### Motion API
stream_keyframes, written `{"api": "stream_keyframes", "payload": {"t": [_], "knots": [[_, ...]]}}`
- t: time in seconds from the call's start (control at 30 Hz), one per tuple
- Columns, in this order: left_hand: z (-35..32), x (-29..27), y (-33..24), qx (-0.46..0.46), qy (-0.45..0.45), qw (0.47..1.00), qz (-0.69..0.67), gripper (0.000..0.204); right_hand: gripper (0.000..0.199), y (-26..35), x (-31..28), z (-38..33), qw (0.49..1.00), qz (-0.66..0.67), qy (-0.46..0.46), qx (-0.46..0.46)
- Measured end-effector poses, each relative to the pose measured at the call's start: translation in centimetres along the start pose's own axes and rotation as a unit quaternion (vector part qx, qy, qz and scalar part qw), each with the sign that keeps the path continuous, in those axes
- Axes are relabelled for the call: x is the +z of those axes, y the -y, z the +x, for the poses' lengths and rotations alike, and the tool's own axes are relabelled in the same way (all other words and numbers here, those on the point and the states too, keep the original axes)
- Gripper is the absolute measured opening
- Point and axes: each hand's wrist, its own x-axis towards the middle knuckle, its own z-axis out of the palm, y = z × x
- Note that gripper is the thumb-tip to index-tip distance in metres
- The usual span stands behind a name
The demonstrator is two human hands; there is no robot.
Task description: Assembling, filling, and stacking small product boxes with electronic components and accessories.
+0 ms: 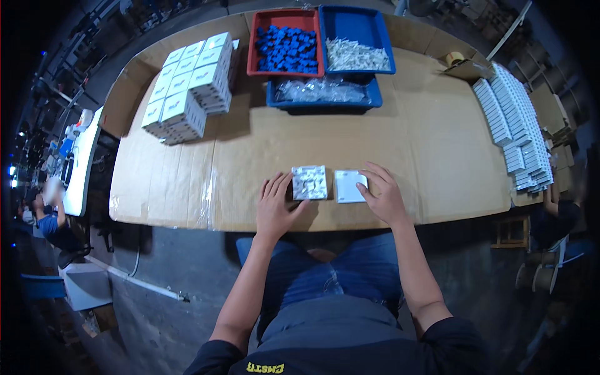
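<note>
A small square box (309, 182) with a grey-and-white patterned face lies near the table's front edge. My left hand (274, 203) rests at its left side, fingers stretched out and thumb reaching along the near edge. To the right, a short gap away, is a flat white square piece (348, 187) with small dark marks near its edges. My right hand (382, 192) holds its right side, thumb on the top face and fingers at the far right corner. Whether this piece is a box or a plate I cannot tell.
White boxes (185, 81) are stacked at the back left. A red tray (252, 50) of blue parts and a blue tray (356, 25) of white pieces stand above another blue tray (325, 110) with clear plastic bags. Rows of small white boxes (515, 128) line the right side. Other people work at both sides.
</note>
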Motion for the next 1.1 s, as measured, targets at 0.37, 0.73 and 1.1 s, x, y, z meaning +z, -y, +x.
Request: {"api": "stream_keyframes", "payload": {"t": [0.37,0.73,1.1], "knots": [[1.3,-0.2,-0.4,-0.015,-0.009,1.000,-0.014,0.061,0.031,-8.9,-0.5,22.4,0.978,-0.202,-0.022,-0.047],[0.7,-0.3,-0.3,-0.034,-0.019,0.999,-0.029,0.054,0.110,-11.2,1.7,28.4,0.908,-0.394,0.143,-0.022],[0.8,-0.2,0.0,-0.029,-0.036,0.998,-0.037,0.052,0.049,-10.0,-1.3,25.6,0.960,-0.265,0.017,-0.090]]}}
